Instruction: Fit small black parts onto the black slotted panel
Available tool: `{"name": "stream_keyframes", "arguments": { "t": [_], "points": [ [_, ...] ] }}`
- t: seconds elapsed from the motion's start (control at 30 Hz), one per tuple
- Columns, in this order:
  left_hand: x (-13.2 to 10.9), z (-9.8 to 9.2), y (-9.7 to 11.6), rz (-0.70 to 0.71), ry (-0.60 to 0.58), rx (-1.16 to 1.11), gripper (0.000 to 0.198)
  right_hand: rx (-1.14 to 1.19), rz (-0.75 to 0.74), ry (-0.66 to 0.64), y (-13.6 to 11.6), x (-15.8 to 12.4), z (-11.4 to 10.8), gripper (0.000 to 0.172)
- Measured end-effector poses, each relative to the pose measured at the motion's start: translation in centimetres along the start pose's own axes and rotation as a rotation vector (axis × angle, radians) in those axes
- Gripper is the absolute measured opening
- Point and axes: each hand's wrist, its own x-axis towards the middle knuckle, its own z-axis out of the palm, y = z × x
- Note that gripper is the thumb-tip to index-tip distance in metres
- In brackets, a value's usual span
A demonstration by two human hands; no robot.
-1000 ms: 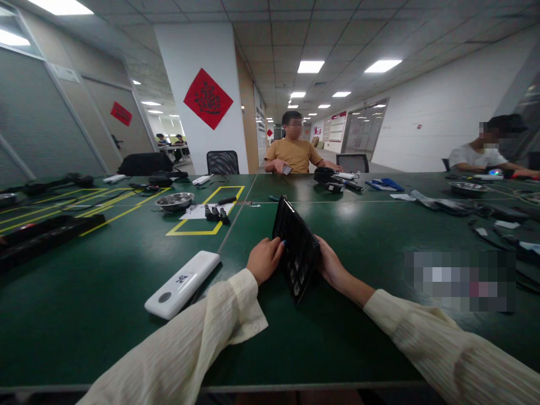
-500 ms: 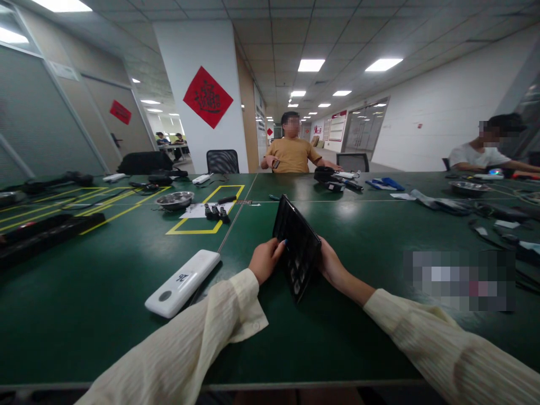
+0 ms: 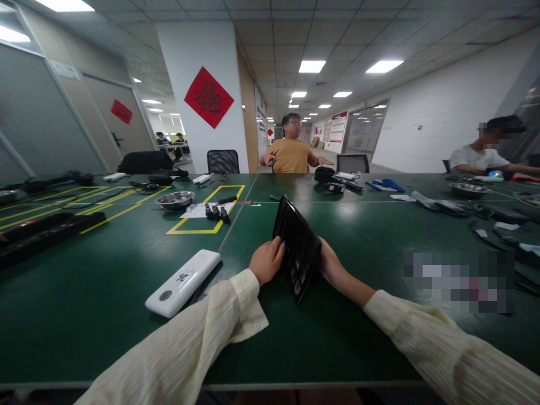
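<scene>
A flat black case (image 3: 297,253) stands tilted on edge over the green table (image 3: 358,349), its inner face, with faint rows of recesses, turned to the left. My right hand (image 3: 331,263) grips its right edge, with the fingers mostly hidden behind. Against the inner face, my left hand (image 3: 266,260) is closed in a pinch. A speck of blue shows at its fingertips; whether it is a small piece or a nail I cannot make out. To the left lies a white power bank (image 3: 183,283) marked 26.
A metal bowl (image 3: 175,200) and several small black parts (image 3: 217,212) lie near a yellow tape outline (image 3: 196,232). A long black tray (image 3: 50,236) is at far left. Cables and cloths (image 3: 439,202) lie at right. A person (image 3: 291,154) sits opposite, another (image 3: 476,158) at far right.
My left fingers have drawn together at the case's inner face, where the thumb was stretched out before. The case and my right hand stay put. The person opposite has shifted their hands slightly.
</scene>
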Motion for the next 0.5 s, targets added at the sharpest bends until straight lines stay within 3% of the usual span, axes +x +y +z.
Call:
{"name": "stream_keyframes", "arguments": {
  "t": [0.13, 0.5],
  "points": [
    [0.22, -0.21, -0.02, -0.002, -0.030, 0.009, 0.037, -0.008, 0.002, -0.003, 0.21, 0.14, -0.19, 0.040],
    [0.21, 0.16, -0.27, -0.025, -0.037, 0.010, 0.038, -0.020, 0.007, -0.012, 0.50, 0.42, -0.43, 0.042]
  ]
}}
